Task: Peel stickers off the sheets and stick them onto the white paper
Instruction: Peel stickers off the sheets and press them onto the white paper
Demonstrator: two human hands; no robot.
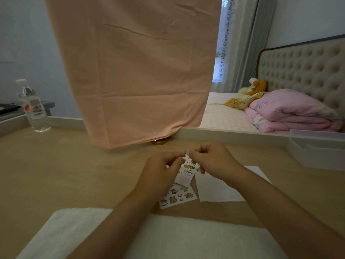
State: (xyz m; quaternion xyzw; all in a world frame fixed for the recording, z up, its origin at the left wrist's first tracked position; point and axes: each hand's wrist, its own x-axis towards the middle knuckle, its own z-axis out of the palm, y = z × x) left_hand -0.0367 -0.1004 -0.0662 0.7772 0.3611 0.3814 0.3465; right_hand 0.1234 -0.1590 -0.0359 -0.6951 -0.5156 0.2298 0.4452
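My left hand (162,172) grips a small sticker sheet (186,172) lifted above the wooden table, its cartoon stickers facing me. My right hand (212,159) pinches a sticker (186,155) at the sheet's top edge, fingertips of both hands nearly touching. A second sticker sheet (179,198) with several cartoon animals lies flat on the table under my left wrist. The white paper (218,191) lies flat to the right of it, partly covered by my right forearm.
A white towel (93,230) covers the near table edge. A peach cloth (134,71) hangs over something at the table's back, a gold base (158,142) under it. A water bottle (33,107) stands far left. A clear plastic box (317,148) sits far right.
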